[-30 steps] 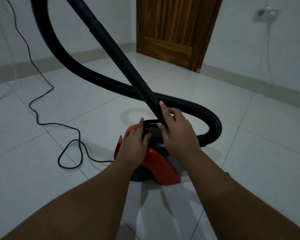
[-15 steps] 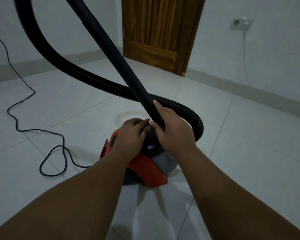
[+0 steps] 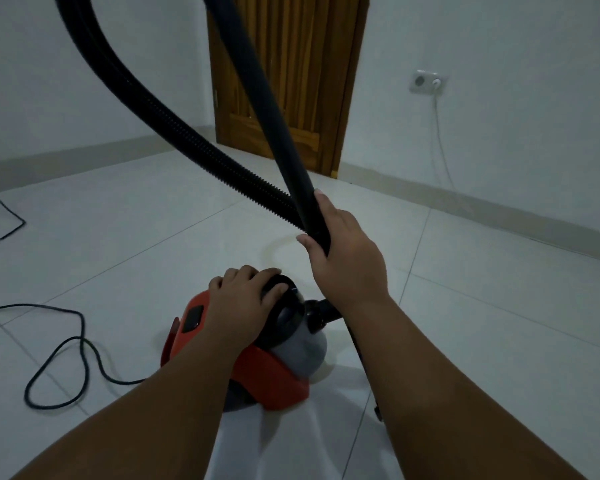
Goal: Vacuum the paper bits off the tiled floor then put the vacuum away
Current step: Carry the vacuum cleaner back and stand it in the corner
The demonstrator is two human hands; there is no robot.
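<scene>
We see a dim room with plain white walls (image 3: pixel 499 39) and a floor of large glossy white tiles (image 3: pixel 146 230) crossed by thin grout lines. A grey skirting band (image 3: pixel 499 206) runs along the foot of the walls. A brown wooden door (image 3: pixel 312 74) with vertical slats stands in its frame in the far corner. On the right-hand wall we see a double socket (image 3: pixel 428 82) with a white plug in it, and a pale cable (image 3: pixel 442 143) hanging down from it.
</scene>
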